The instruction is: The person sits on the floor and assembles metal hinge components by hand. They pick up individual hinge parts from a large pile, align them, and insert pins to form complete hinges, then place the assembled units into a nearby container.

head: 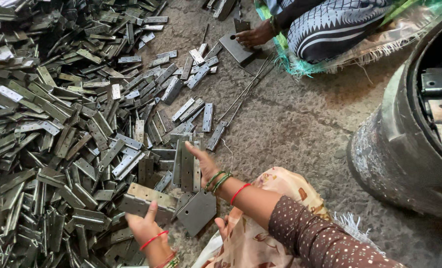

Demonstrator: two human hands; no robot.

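Head view. The left hand (144,226) grips a folded grey hinge (146,200), thumb over its near face, at the near edge of the large heap of loose hinges (57,129). The right hand (203,161) lies open and flat, fingers extended, on a small aligned batch of hinges (184,166) just right of the heap; it clasps nothing. A flat square plate (197,212) rests between the two hands. Judged from the layout, only the small batch is sorted; the heap, far larger, remains. The dark drum (404,149), well right of the heap, appears to hold a few plates, though its interior is mostly hidden. Bare concrete floor (290,124) lies between heap and drum. A co-worker's hand (253,35) works beyond the heap's far edge, thin rods (246,94) beside it.
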